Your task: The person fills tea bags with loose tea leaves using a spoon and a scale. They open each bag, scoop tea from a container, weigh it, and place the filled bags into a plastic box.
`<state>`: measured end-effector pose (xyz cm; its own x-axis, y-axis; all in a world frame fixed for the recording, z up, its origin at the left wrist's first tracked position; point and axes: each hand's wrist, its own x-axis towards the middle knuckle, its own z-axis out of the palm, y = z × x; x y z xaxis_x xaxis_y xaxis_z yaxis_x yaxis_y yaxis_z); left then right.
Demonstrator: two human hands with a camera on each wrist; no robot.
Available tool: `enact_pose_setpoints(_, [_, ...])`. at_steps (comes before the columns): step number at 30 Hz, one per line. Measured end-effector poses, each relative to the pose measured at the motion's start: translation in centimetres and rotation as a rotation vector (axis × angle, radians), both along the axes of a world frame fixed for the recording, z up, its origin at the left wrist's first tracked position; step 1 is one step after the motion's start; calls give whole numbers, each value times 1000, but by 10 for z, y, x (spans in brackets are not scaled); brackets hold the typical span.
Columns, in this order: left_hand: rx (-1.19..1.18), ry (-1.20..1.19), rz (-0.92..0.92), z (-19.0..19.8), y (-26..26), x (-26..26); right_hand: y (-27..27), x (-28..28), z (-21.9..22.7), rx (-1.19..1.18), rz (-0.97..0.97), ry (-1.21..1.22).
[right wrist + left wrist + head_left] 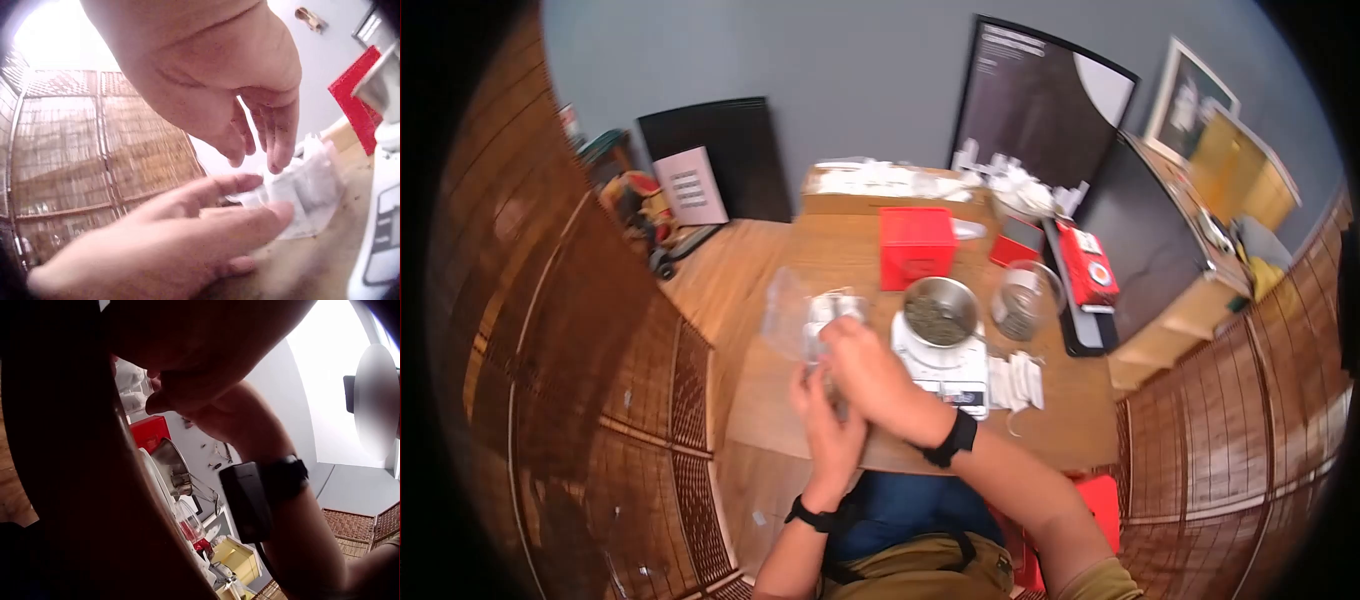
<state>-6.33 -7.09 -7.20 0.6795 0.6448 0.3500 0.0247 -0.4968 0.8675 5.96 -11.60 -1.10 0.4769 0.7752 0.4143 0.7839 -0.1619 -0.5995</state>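
Small white pouches (pixel 837 303) lie in and beside a clear plastic bag (pixel 785 315) on the left of the table. My right hand (pixel 865 372) reaches over them, fingers pointing down; in the right wrist view a gap shows between its thumb and fingers (pixel 275 140). Just below it is my left hand (pixel 832 435), thumb and forefinger spread apart close to the white pouches (pixel 300 194), with nothing visible between them. To the right, a steel bowl (pixel 940 312) of dried leaves stands on a white kitchen scale (pixel 945 378). The left wrist view is mostly dark.
Behind the scale stands a red box (pixel 917 248). More white pouches (pixel 1015 382) lie right of the scale, with a clear plastic container (pixel 1025 300) behind them. A cardboard tray (pixel 850 203) of white items lines the back; a red packet (pixel 1086 262) lies at right.
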Motion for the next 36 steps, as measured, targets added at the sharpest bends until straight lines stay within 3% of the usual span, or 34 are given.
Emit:
enact_pose_setpoints(2, [-61, 19, 55, 7, -3, 1, -43, -27, 41, 108, 7, 70])
enact_pose_setpoints(4, [-41, 57, 72, 20, -11, 2, -87, -38, 40, 156, -36, 115])
enact_pose_setpoints(7, [-15, 62, 137, 27, -24, 13, -166, -33, 25, 217, -328, 157])
enact_pose_setpoints(9, [182, 31, 301, 21, -34, 17, -215, -17, 18, 173, -574, 240])
enact_pose_setpoints(10, [236, 9, 275, 18, -37, 18, -234, -13, 15, 150, -697, 275])
enact_pose_setpoints(13, [146, -30, 174, 25, -58, 14, -267, -3, 1, -6, -777, 145])
enact_pose_setpoints(15, [114, -101, 77, 19, -72, 10, -272, 3, -13, -26, -767, 194])
enact_pose_setpoints(18, [138, -204, -123, 15, -87, 1, -273, 7, -34, -34, -711, 72])
enact_pose_setpoints(19, [193, -234, -235, 16, -90, -1, -268, 2, -28, 50, -775, 174])
enact_pose_setpoints(20, [187, -230, -230, 19, -92, -2, -264, -2, -24, 133, -837, 278])
enact_pose_setpoints(21, [127, -242, -400, 25, -93, -3, -263, -9, -24, 125, -830, 278])
enact_pose_setpoints(22, [65, -255, -565, 30, -95, -3, -262, -18, -26, 320, -798, 420])
enact_pose_setpoints(23, [58, -250, -549, 34, -97, -2, -262, -28, -27, 511, -757, 565])
enact_pose_setpoints(25, [-190, -217, -632, 40, -99, 0, -261, -48, -20, 549, -715, 691])
enact_pose_setpoints(27, [-338, -164, -661, 44, -96, 0, -258, -60, -19, 872, -466, 997])
enact_pose_setpoints(28, [-606, -109, -717, 47, -94, -1, -252, -66, -14, 935, -396, 1126])
enact_pose_setpoints(29, [-875, -56, -767, 49, -92, -1, -247, -69, -9, 925, -389, 1134])
enact_pose_setpoints(30, [-876, -58, -753, 51, -88, -1, -241, -71, -5, 949, -328, 1306])
enact_pose_setpoints(32, [-1134, -102, -785, 53, -81, -2, -229, -74, -2, 927, -263, 1551])
enact_pose_setpoints(36, [-1270, -304, -946, 47, -66, -8, -216, -75, -10, 865, -207, 1721])
